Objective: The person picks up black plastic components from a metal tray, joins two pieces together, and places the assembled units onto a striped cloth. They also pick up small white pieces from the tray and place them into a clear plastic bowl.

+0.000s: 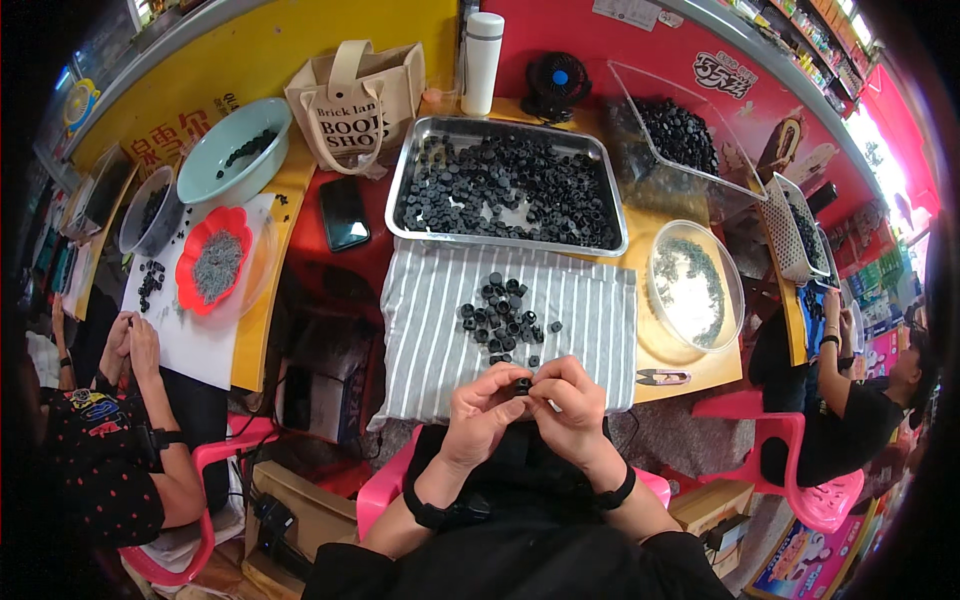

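Observation:
My left hand point(482, 412) pinches a small black round plastic part point(522, 385) between thumb and fingers, just off the front edge of the striped cloth. Against its side, the thumb and forefinger of my right hand point(568, 408) are pressed together; whatever they hold is hidden or too small to name. Beyond my hands, a loose pile of similar black parts point(500, 315) lies on the grey-and-white striped cloth point(425, 330). Behind the cloth stands a metal tray point(510, 243) holding many more black parts.
Right of the cloth are a clear round tub point(738, 300) with small grey bits and thread snips point(663, 377). A clear bin point(740, 180) of black parts stands behind. Leftward lie a phone point(344, 213) and a red bowl point(190, 290). People sit at both sides.

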{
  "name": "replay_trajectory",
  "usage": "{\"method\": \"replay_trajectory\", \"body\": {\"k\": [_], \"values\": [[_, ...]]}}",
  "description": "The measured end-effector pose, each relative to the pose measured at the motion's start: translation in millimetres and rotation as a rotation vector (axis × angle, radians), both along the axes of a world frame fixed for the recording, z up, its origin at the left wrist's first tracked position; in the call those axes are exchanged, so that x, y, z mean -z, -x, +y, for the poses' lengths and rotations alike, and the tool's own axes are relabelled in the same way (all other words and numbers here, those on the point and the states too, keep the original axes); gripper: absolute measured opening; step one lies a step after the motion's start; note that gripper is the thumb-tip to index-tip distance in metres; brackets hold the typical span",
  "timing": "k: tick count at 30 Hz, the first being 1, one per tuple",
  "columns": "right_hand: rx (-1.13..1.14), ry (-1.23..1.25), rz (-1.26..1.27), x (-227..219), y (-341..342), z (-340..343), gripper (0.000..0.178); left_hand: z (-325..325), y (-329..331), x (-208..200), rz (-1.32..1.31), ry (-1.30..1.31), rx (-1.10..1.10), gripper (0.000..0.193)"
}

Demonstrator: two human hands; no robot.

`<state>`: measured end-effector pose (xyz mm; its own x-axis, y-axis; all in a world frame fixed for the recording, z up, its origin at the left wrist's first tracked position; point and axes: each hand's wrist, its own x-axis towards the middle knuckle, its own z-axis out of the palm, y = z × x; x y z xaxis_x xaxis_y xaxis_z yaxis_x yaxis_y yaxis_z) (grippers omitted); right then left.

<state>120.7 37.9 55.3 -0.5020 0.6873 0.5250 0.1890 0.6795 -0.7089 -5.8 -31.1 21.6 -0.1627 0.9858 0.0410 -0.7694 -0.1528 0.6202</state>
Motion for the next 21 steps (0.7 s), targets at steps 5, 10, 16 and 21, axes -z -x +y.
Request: {"method": "replay_trajectory", "body": {"k": [5,10,16,21], "values": [[0.009,-0.024,0.006,1.3,1.7,-1.7,0.024,-0.7,0.3,10.3,0.162,0.001,-0.034,0.027],[0.007,-0.125,-0.011,2.3,2.1,-3.1,0.022,-0.8,-2.5,10.6,0.185,0.013,-0.057,0.027],[0.009,-0.162,-0.046,1.9,1.6,-4.3,0.019,-2.0,-3.2,8.9,0.258,0.035,-0.087,0.027],[-0.002,-0.166,-0.037,5.9,2.6,-2.3,0.016,-2.6,-3.9,7.5,0.332,0.049,-0.115,0.026]]}}
